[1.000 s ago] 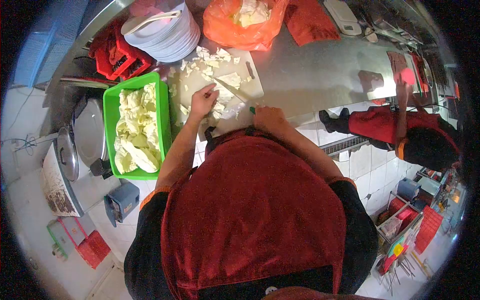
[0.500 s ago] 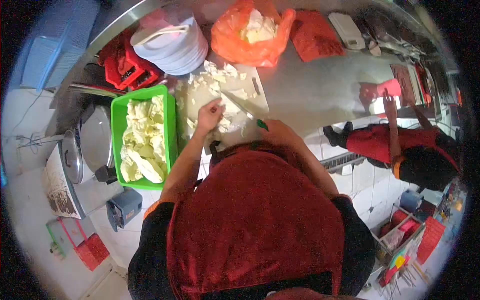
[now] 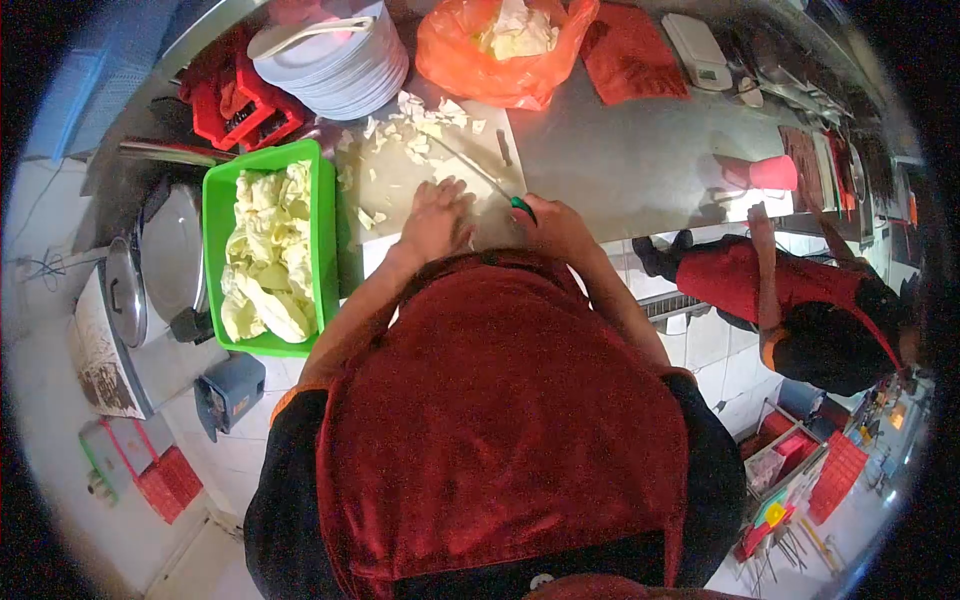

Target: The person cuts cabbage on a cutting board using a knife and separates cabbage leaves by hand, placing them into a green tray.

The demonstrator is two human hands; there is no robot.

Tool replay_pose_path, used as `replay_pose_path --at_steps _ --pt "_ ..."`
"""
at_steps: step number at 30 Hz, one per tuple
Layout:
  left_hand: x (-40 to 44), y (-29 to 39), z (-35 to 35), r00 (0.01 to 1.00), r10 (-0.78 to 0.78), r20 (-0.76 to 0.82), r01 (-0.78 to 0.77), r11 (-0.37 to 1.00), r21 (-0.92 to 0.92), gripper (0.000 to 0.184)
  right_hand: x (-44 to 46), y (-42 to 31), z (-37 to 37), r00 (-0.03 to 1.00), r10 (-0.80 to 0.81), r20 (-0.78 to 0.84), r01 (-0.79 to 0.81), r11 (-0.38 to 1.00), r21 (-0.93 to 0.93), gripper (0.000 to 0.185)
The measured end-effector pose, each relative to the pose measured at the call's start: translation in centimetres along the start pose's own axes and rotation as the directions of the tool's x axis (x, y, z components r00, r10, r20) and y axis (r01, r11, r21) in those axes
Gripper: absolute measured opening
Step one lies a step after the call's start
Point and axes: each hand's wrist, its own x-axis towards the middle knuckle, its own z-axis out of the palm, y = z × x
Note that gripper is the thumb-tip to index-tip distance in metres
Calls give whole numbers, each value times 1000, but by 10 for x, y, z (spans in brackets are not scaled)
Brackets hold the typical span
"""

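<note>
My right hand (image 3: 562,232) is closed around the green handle of a knife (image 3: 470,165), whose blade points up and left across the pale cutting board (image 3: 385,190). Fingers apart, my left hand (image 3: 438,212) lies palm down by the board's near edge, with nothing visible in it. Chopped pale leaf pieces, apparently cabbage (image 3: 425,130), are scattered over the board's far part, beyond the blade. Left of the board stands a green basin (image 3: 328,220) of larger pale cabbage pieces (image 3: 270,260). Whatever lies under my left palm is hidden.
Behind the board are a stack of white plates (image 3: 350,80), a red basket (image 3: 240,110) and an orange plastic bag (image 3: 470,75). Farther right lie a red cloth (image 3: 630,55) and a white scale (image 3: 697,50). Another person (image 3: 790,290) works at right near a pink cup (image 3: 773,173).
My left hand has gone from curled fingers to spread ones, slightly nearer the knife. Pieces around it at the board's near side no longer show there. The knife stays in my right hand.
</note>
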Motion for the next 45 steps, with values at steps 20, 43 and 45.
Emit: replay_pose_path --at_steps 20,43,45 --pt "-11 -9 -1 960 -280 5 271 925 -267 47 13 -6 35 998 59 20 -56 991 -125 31" --pt "5 -8 1 986 -160 43 165 921 -353 54 6 -19 23 973 136 186 -82 958 -274 37" --pt "5 -3 -2 975 -192 113 219 923 -316 52 4 -23 17 982 163 97 -126 944 -305 35"
